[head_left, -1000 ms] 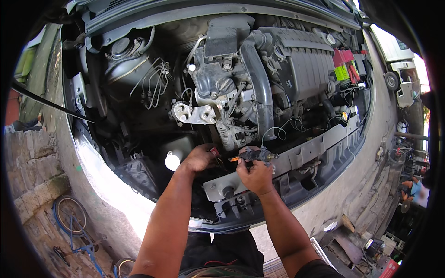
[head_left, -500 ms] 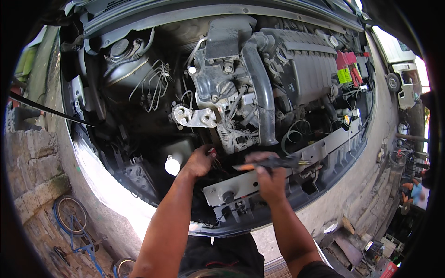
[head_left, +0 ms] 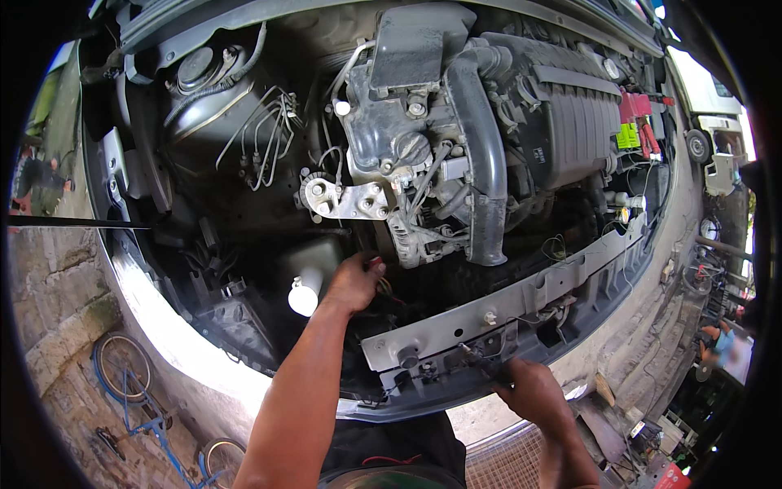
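Note:
My left hand reaches down into the engine bay, fingers closed around thin wires with a small red piece at the fingertips. The white filler cap of a reservoir is just left of that hand, and the alternator is beyond it. Over the front edge of the bay, my right hand is closed on a dark hand tool. Shadow and motion blur hide the tool's exact kind. Its tip points up-left toward the grey metal crossbar.
The engine, with its black intake pipe and ribbed air box, fills the far side. A battery with a red cover sits at right. A thin loose wire loop lies behind the crossbar. A blue bicycle lies at lower left.
My right hand has drawn back with the tool from above the crossbar to the bay's front edge. The left hand keeps its hold. The view has shifted slightly.

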A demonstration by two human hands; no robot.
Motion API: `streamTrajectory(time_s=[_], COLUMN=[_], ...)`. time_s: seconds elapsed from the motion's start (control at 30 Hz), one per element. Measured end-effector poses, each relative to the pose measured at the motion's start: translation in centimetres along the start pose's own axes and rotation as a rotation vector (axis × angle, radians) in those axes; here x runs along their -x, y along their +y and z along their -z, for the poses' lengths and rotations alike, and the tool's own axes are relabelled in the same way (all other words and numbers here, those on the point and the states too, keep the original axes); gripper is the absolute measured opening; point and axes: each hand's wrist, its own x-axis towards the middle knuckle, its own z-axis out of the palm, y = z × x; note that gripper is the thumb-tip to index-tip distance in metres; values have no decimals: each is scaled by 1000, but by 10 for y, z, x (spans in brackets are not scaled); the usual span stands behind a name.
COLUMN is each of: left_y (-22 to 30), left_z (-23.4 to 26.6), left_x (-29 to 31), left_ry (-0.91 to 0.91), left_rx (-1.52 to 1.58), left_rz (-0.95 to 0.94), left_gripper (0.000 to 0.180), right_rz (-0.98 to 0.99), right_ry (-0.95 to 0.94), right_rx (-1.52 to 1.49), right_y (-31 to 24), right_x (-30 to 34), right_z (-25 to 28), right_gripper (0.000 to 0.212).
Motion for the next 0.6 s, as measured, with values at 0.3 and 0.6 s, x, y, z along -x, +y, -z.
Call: streamTrajectory(time_s=[0.3, 0.6], left_y=[-4, 24], left_z=[0, -1], left_x=[4, 37], left_ry=[15, -44], left_rx=[-36, -150], left_rz=[-21, -93], left_gripper=[46, 53], right_rz=[168, 355], right_ry=[-78, -237], right_rx=[-114, 137], right_y=[-84, -105], right_x=[-57, -202], right_z=[69, -6], right_gripper=[25, 31])
